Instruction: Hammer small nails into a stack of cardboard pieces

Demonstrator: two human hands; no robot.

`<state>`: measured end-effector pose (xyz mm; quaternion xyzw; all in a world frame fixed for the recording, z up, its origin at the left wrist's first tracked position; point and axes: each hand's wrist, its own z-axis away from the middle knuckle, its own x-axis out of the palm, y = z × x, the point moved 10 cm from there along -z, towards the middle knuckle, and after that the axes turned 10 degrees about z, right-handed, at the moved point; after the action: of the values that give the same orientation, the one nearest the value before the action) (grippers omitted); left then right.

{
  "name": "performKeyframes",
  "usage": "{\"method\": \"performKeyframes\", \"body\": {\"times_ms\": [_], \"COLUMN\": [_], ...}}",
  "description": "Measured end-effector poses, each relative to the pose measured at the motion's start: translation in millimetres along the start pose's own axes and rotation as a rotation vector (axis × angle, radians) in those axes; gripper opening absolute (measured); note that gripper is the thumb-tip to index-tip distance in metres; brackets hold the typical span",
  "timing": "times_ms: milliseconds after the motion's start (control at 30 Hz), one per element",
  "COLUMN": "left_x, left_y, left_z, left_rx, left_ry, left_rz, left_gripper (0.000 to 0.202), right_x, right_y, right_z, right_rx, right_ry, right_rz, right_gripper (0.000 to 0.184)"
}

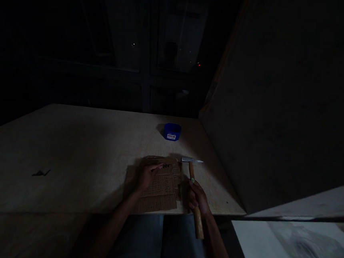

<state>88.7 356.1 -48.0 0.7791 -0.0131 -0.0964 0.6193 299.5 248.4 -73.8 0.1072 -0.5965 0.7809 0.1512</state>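
Observation:
The scene is very dark. My right hand [197, 199] is wrapped round the wooden handle of a hammer [192, 175], whose metal head lies on the table just right of a brown woven mat [162, 188]. My left hand [147, 176] rests on that mat, fingers pinched toward something small and dark at its upper edge that I cannot make out. The mat lies near the front edge of the pale wooden table [91, 158].
A blue round container [172, 131] stands farther back on the table. A small dark scrap [41, 172] lies at the left. A large upright board [281, 114] leans at the right, and a pale sheet [284, 251] lies at the lower right. My legs are below the table edge.

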Motion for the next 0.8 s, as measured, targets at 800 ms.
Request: {"method": "performKeyframes", "body": {"times_ms": [800], "left_x": [5.6], "left_y": [-1.9], "left_z": [-1.8], "left_rx": [0.087], "left_ry": [0.018], "left_rz": [-0.137], "left_gripper": [0.034], "right_x": [75.7], "right_y": [-77.4], "right_z": [40.2], "right_rx": [-0.383], "right_ry": [0.074], "right_rz": [1.044], "right_gripper": [0.039]}}
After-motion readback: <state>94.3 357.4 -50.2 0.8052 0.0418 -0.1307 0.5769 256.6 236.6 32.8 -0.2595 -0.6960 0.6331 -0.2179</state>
